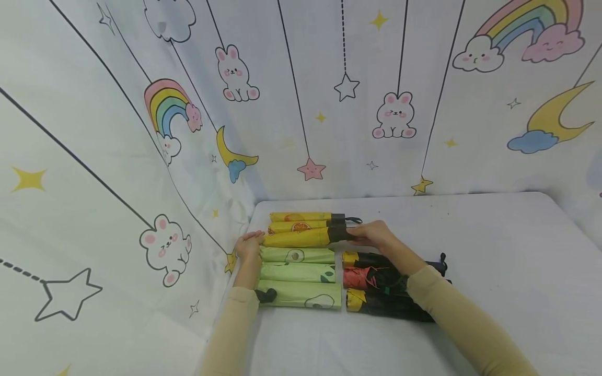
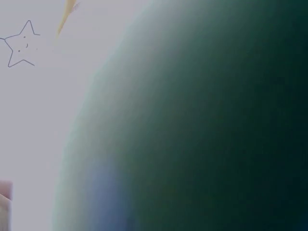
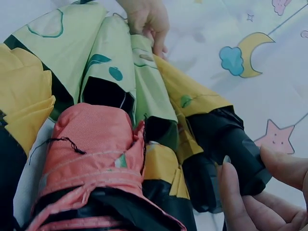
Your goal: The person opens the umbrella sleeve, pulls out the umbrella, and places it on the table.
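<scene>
A yellow folded umbrella (image 1: 296, 238) with a black end lies between my two hands in the head view. My right hand (image 1: 373, 235) pinches its black end; in the right wrist view the thumb and fingers (image 3: 284, 166) are curled about that end. At the other end, my left hand (image 1: 248, 245) holds the yellow tip. Just behind lie two more yellow umbrellas, one with an orange-slice print (image 1: 301, 226). Nearer me are several green avocado-print umbrellas (image 1: 301, 271). A blurred dark green shape (image 2: 216, 120) hides most of the left wrist view.
Right of the green umbrellas lie black ones with yellow ends (image 1: 356, 300) and one red-ended umbrella (image 1: 356, 278), partly behind my right forearm. They rest on a white-covered table (image 1: 508, 271). A white cloth with cartoon prints (image 1: 282, 104) hangs behind and at the left.
</scene>
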Available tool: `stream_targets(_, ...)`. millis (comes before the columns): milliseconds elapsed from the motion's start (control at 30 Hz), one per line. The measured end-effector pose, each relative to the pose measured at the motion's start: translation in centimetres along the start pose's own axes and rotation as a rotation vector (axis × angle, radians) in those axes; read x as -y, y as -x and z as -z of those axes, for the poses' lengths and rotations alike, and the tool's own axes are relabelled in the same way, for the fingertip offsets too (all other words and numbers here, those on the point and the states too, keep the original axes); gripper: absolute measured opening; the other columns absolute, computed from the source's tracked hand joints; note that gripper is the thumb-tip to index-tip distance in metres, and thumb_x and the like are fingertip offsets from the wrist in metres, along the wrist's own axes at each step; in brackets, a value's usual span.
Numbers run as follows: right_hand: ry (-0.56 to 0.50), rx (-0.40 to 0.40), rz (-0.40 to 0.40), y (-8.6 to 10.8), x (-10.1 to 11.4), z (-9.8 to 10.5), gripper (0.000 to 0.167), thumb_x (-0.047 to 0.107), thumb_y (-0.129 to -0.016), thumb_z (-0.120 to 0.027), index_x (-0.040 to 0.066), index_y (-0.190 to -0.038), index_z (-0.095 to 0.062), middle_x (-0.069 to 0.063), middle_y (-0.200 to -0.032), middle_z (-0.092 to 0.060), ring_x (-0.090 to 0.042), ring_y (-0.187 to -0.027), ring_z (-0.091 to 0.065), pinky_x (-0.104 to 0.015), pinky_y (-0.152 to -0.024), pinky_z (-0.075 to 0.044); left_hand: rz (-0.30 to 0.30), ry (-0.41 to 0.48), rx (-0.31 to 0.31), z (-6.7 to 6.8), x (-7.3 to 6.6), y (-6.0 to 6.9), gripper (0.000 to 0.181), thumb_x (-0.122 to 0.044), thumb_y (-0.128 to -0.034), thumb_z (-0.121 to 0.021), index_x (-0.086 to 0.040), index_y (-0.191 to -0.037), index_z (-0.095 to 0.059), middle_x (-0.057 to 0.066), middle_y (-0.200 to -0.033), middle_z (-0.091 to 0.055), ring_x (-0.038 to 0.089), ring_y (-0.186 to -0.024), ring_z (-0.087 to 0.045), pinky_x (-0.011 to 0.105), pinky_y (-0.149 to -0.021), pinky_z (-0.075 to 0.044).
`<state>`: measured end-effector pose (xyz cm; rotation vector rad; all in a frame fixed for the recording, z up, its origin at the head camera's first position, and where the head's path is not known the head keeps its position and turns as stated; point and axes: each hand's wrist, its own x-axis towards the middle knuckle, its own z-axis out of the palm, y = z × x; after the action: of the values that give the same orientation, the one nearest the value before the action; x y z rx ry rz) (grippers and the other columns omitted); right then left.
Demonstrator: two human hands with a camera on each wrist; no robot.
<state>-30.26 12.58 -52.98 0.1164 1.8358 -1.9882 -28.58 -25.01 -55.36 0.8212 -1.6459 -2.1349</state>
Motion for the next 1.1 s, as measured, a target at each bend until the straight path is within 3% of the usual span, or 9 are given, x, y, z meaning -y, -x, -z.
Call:
stream_targets(233, -0.011, 0.028, 0.011, 0.5, 0.1, 0.9, 0.048, 0.014, -0.094, -0.081, -0.015, -0.129, -0.064, -0.018, -0.110, -0.077, -0.030, -0.099, -0.077, -0.054, -0.107, -0.051, -0.001, 0.002, -0.002, 0.1, 0.0, 0.1, 0.032, 0.011, -0.0955, -0.066, 0.008, -0.126, -0.058, 0.025, -0.128, -0.068, 0.032, -0.118, -0.069, 0.030, -0.099, -0.058)
stream_targets(600, -0.021, -0.012, -0.006, 0.9, 0.4, 2.0, 0.048, 0.013, -0.090, -0.084, -0.014, -0.125, -0.065, -0.015, -0.103, -0.078, -0.028, -0.094, -0.078, -0.049, -0.101, -0.057, 0.021, 0.033, 0.001, 0.2, -0.2, 0.3, 0.038, 0.011, -0.0971, -0.064, 0.010, -0.134, -0.054, 0.025, -0.132, -0.066, 0.033, -0.122, -0.067, 0.032, -0.104, -0.056)
stream_targets(867, 0.019, 0.003, 0.020, 1.7, 0.5, 3.0, 0.057, 0.017, -0.092, -0.083, -0.014, -0.134, -0.060, -0.019, -0.121, -0.073, -0.024, -0.097, -0.078, -0.046, -0.101, -0.058, 0.036, 0.037, -0.031, 0.2, -0.1, -0.2, 0.039, 0.007, -0.1022, -0.059, 0.011, -0.140, -0.051, 0.025, -0.132, -0.066, 0.031, -0.118, -0.070, 0.028, -0.095, -0.060)
stream_targets(1100, -0.011, 0.017, 0.024, 2.1, 0.7, 3.6, 0.056, 0.014, -0.092, -0.083, -0.016, -0.133, -0.060, -0.017, -0.117, -0.074, -0.024, -0.097, -0.078, -0.053, -0.107, -0.052, 0.047, 0.020, -0.025, 0.1, -0.2, -0.4, 0.042, 0.008, -0.1010, -0.061, 0.010, -0.142, -0.052, 0.024, -0.132, -0.066, 0.029, -0.118, -0.070, 0.025, -0.092, -0.061)
